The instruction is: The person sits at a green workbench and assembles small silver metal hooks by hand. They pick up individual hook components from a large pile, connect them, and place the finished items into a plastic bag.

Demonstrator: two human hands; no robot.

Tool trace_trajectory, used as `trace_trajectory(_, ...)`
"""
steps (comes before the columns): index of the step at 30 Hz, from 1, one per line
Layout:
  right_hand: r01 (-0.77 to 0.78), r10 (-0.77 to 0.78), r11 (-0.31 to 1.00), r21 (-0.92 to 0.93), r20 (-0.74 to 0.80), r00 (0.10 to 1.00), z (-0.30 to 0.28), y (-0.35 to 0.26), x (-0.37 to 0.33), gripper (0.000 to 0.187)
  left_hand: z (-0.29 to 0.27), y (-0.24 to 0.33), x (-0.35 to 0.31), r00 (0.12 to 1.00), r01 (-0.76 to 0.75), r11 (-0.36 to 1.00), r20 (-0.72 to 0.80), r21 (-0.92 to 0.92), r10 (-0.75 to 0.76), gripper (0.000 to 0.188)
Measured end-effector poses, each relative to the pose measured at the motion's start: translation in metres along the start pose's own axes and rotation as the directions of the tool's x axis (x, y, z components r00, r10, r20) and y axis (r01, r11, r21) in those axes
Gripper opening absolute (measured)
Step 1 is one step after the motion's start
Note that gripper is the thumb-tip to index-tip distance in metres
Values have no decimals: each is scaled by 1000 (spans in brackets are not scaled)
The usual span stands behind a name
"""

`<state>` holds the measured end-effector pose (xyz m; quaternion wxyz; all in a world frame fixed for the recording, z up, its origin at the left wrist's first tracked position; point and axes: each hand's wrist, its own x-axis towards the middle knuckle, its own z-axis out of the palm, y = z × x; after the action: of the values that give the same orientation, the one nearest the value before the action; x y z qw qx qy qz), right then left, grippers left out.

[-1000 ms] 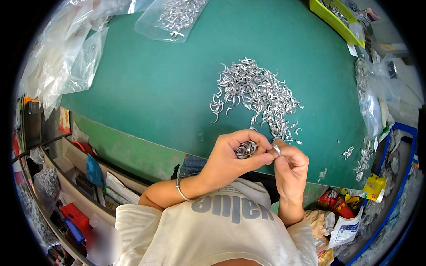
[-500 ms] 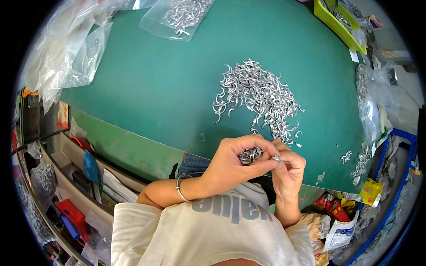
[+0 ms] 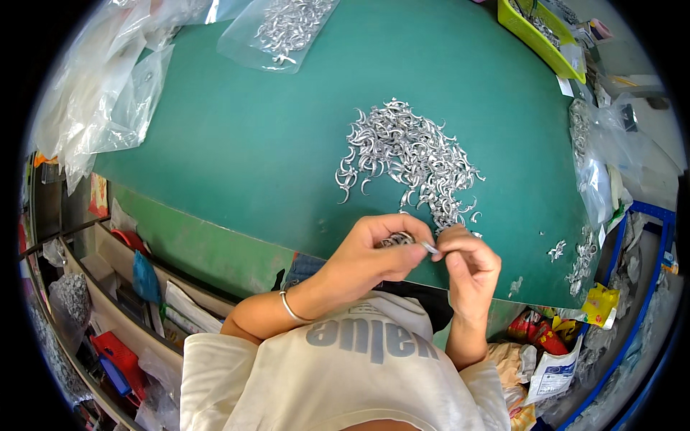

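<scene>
Small silver crescent-shaped metal pieces (image 3: 397,239) are cupped in my left hand (image 3: 363,258), whose fingers are closed round them. Its thumb and forefinger pinch one silver metal piece (image 3: 430,248) at their tips. Just to the right, the curled fingers of my right hand (image 3: 471,269) meet that piece. Its fingertips are bent together, and whether they hold a piece of their own is hidden. Beyond both hands, a loose pile of the same crescent pieces (image 3: 413,154) lies on the green tabletop (image 3: 251,151).
A clear bag of silver pieces (image 3: 284,32) lies at the far edge. Crumpled plastic bags (image 3: 108,93) cover the far left. At the far right stands a yellow-green basket (image 3: 543,39). Loose pieces (image 3: 582,262) lie near the right edge. Shelves (image 3: 108,251) flank the left side.
My hands have shifted slightly: the right fingertips have drawn back from the left thumb, and the pinched piece now points toward them. The whole view has moved a little.
</scene>
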<state>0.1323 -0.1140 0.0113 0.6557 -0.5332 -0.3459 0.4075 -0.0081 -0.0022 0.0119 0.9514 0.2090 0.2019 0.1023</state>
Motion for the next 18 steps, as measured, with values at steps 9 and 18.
trace_trajectory(9,64,-211,375,-925,-17,977,-12,3,30,33,-16,-3,6,992,-125,992,7,-24,125,17)
trace_trajectory(18,166,-301,276,-947,80,950,-28,19,28,13,-23,-10,11,994,3,998,-108,-66,-10,20)
